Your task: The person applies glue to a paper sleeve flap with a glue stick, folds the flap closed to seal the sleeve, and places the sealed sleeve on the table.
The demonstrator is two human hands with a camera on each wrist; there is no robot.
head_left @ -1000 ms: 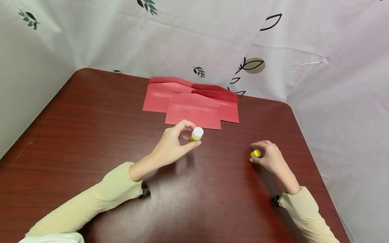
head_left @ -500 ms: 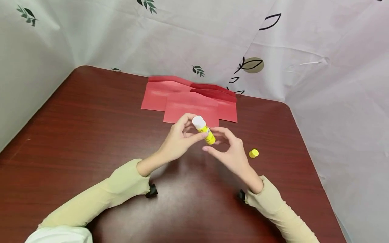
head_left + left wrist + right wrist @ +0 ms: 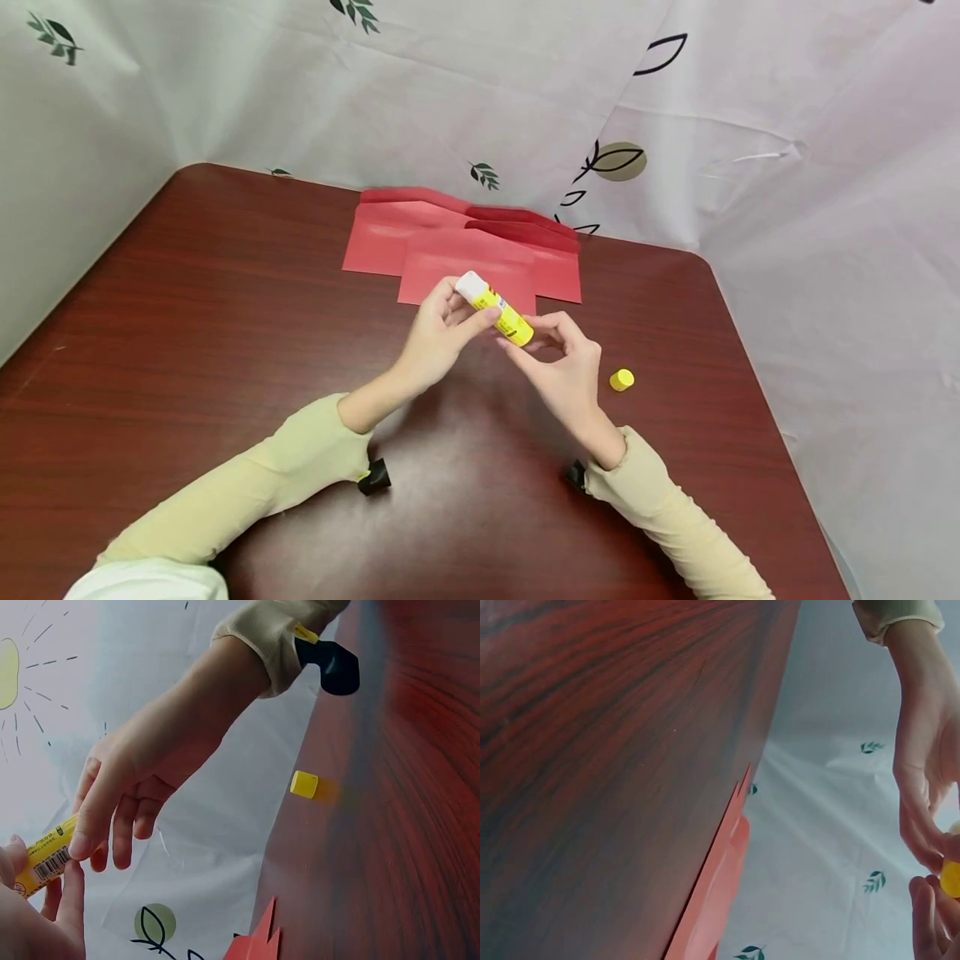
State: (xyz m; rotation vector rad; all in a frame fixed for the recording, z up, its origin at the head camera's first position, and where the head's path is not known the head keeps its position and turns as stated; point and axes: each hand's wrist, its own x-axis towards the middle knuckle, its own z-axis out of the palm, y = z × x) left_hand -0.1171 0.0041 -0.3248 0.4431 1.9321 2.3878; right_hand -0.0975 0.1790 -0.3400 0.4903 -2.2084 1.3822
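A yellow glue stick (image 3: 510,322) with a white top is held tilted above the table, in front of the red envelopes (image 3: 468,267). My left hand (image 3: 435,346) grips its body, with the thumb across the label. At the yellow bottom end, my right hand (image 3: 562,367) pinches the stick between thumb and fingers. In the left wrist view the barcode side of the glue stick (image 3: 51,859) shows between both hands. The yellow cap (image 3: 622,380) stands on the table to the right of my right hand.
Several red envelopes with raised flaps overlap near the back edge of the dark wooden table (image 3: 225,275). A white patterned curtain (image 3: 450,83) hangs behind and along the sides. Small black devices (image 3: 375,477) sit under both wrists.
My right hand has let go of the yellow cap, leaving it on the table, and has moved left to the glue stick's bottom end. The stick has tilted, its white top toward the upper left.
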